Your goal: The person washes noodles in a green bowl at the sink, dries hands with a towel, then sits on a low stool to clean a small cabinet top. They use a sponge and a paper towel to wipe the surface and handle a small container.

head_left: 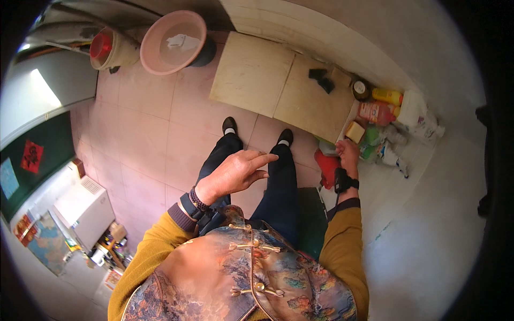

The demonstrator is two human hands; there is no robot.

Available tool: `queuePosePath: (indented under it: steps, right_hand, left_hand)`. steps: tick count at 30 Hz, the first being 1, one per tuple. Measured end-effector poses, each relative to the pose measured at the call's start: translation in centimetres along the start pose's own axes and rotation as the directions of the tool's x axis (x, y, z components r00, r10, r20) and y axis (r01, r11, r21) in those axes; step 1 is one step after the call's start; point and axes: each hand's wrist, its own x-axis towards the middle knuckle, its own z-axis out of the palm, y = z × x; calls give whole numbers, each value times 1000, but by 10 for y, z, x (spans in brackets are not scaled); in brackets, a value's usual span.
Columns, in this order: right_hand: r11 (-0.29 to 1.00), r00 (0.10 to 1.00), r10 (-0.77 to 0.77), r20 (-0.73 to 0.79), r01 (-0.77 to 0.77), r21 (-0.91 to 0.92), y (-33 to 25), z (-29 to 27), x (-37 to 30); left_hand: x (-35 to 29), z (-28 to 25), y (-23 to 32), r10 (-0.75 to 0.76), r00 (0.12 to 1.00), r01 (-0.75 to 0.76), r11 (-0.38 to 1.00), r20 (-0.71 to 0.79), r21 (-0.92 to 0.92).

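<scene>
My left hand (pixel 238 170) hangs in front of my body, above my legs, with its fingers stretched out and nothing in it. Further right, my right hand (pixel 348 153) is closed beside the corner of the pale table (pixel 257 72). What its fingers hold, if anything, cannot be made out. Just left of and below that hand is a red cloth-like thing (pixel 326 167); whether the hand touches it I cannot tell. A yellowish sponge-like block (pixel 354 131) lies just beyond the right hand, near the green plastic bottle (pixel 370 137).
Several bottles, including a pink one (pixel 376 113) and a yellow one (pixel 387 96), crowd the wall at right. Two dark pieces (pixel 322 80) lie on the table. A pink basin (pixel 151 56) holds water and white cloth. At left stands a white cabinet (pixel 83 206).
</scene>
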Motion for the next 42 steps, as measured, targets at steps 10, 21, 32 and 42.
queuePosePath:
  steps: [10, 21, 32, 42]
  right_hand:
    - [966, 890, -150, 430, 225, -130, -117, 236, -168]
    - [845, 711, -230, 665, 485, -226, -156, 380, -280]
    - [591, 522, -155, 839, 729, -345, -156, 386, -239]
    - [60, 202, -200, 959, 979, -194, -142, 416, -220]
  left_hand:
    - [-89, -103, -16, -28, 968, 14, 998, -250, -59]
    - [-198, -156, -9, -122, 743, 34, 989, -658, -145]
    - [-274, -69, 50, -292, 351, 189, 953, -890, -238]
    - [-330, 12, 92, -426, 70, 263, 880, -902, -395]
